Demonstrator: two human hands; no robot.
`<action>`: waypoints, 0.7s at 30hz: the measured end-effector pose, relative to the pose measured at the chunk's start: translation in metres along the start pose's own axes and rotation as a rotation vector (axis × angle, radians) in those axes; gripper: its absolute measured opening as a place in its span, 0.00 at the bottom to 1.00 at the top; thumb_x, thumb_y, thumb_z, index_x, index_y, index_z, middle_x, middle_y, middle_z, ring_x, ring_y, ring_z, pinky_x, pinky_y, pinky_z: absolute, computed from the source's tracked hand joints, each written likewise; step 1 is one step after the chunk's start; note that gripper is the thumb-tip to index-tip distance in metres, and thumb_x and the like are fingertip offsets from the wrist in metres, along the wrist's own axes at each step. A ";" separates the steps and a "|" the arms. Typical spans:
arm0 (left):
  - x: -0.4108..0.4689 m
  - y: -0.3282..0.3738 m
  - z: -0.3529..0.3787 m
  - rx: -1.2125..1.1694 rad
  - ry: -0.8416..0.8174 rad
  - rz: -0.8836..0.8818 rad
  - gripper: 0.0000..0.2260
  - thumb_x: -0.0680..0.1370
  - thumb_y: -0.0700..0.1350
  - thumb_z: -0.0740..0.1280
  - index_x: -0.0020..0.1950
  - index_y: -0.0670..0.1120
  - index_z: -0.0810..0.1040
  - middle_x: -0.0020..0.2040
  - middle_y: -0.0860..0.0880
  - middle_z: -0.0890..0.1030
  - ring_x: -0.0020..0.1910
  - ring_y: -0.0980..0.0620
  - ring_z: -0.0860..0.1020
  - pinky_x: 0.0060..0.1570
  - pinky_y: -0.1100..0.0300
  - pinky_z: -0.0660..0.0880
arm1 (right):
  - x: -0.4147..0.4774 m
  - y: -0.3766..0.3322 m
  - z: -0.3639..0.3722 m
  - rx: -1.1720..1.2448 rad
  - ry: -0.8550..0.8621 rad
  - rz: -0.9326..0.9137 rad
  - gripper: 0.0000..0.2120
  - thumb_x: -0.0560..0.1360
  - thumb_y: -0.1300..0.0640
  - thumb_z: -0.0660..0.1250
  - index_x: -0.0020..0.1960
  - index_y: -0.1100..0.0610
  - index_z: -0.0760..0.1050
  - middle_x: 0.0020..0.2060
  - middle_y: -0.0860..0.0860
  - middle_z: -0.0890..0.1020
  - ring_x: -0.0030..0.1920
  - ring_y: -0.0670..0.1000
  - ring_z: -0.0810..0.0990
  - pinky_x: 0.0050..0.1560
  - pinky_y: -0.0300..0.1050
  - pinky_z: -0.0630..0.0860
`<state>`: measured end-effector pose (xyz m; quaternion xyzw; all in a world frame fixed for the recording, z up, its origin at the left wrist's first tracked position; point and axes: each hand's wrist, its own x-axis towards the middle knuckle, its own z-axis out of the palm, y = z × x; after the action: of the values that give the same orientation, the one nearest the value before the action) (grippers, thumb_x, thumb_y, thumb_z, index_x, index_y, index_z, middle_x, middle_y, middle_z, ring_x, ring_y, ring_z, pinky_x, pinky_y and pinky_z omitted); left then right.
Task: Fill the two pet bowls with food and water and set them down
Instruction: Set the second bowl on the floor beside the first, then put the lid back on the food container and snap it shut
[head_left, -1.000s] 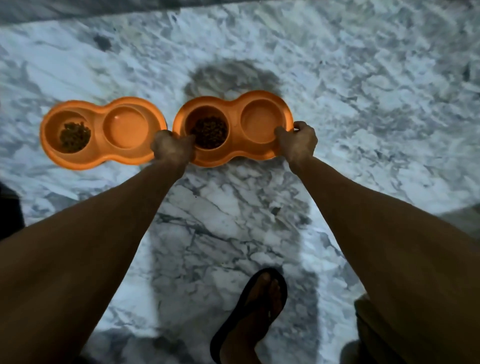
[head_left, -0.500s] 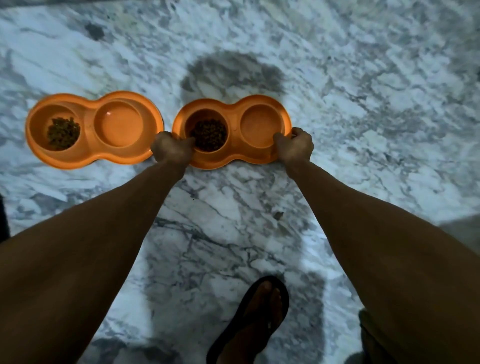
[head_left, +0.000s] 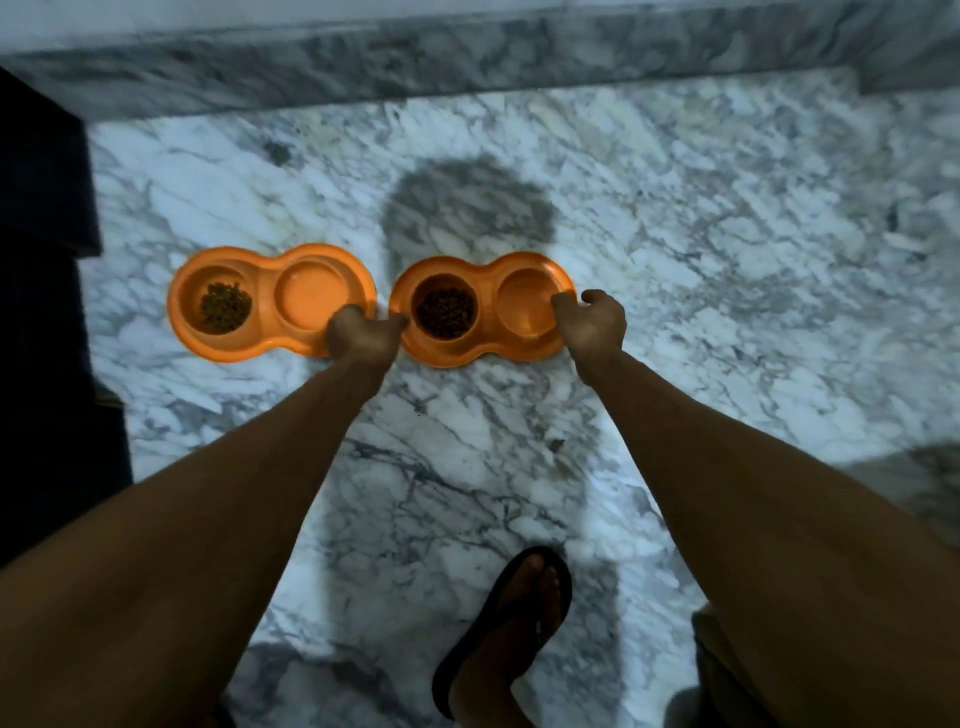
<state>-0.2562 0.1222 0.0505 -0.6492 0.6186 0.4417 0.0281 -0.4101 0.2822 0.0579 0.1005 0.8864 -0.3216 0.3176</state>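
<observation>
Two orange double pet bowls lie side by side on the marble floor. The left bowl (head_left: 266, 291) has brown kibble (head_left: 226, 307) in its left cup and what looks like clear water in its right cup (head_left: 310, 295). The right bowl (head_left: 487, 318) holds darker kibble (head_left: 445, 313) on the left, and its right cup (head_left: 525, 306) looks wet. My left hand (head_left: 363, 335) grips the right bowl's left end. At the bowl's right end, my right hand (head_left: 595, 323) curls its fingers over the rim, with the thumb raised just outside it.
A dark piece of furniture (head_left: 41, 312) stands along the left edge. A raised marble ledge (head_left: 467, 52) runs across the far side. My sandalled foot (head_left: 511, 618) is on the floor below the bowls. My shadow falls over the floor around the right bowl.
The right bowl has come down level with the left bowl on the floor. The view has pulled back and up, and my right thumb has lifted off the rim.
</observation>
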 end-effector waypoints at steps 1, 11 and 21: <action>-0.013 0.008 -0.016 -0.008 -0.005 -0.012 0.25 0.74 0.49 0.74 0.64 0.34 0.75 0.61 0.38 0.79 0.63 0.40 0.76 0.54 0.52 0.73 | -0.013 -0.013 -0.006 0.002 0.000 0.006 0.20 0.77 0.51 0.64 0.65 0.62 0.74 0.64 0.58 0.75 0.49 0.54 0.77 0.44 0.43 0.70; -0.189 0.144 -0.277 -0.172 0.043 -0.015 0.37 0.66 0.63 0.70 0.67 0.39 0.75 0.62 0.38 0.80 0.62 0.41 0.78 0.64 0.50 0.73 | -0.251 -0.201 -0.109 0.091 -0.182 -0.094 0.18 0.74 0.47 0.67 0.59 0.58 0.78 0.54 0.57 0.80 0.41 0.51 0.79 0.35 0.40 0.72; -0.307 0.173 -0.526 -0.340 0.185 0.156 0.12 0.74 0.51 0.72 0.36 0.50 0.72 0.37 0.46 0.75 0.39 0.47 0.74 0.40 0.54 0.73 | -0.493 -0.346 -0.159 0.029 -0.211 -0.440 0.07 0.72 0.53 0.67 0.39 0.55 0.80 0.41 0.53 0.81 0.45 0.53 0.78 0.43 0.42 0.74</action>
<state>-0.0688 0.0145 0.6452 -0.6326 0.5833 0.4790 -0.1734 -0.2379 0.1281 0.6362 -0.1246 0.8441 -0.4043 0.3293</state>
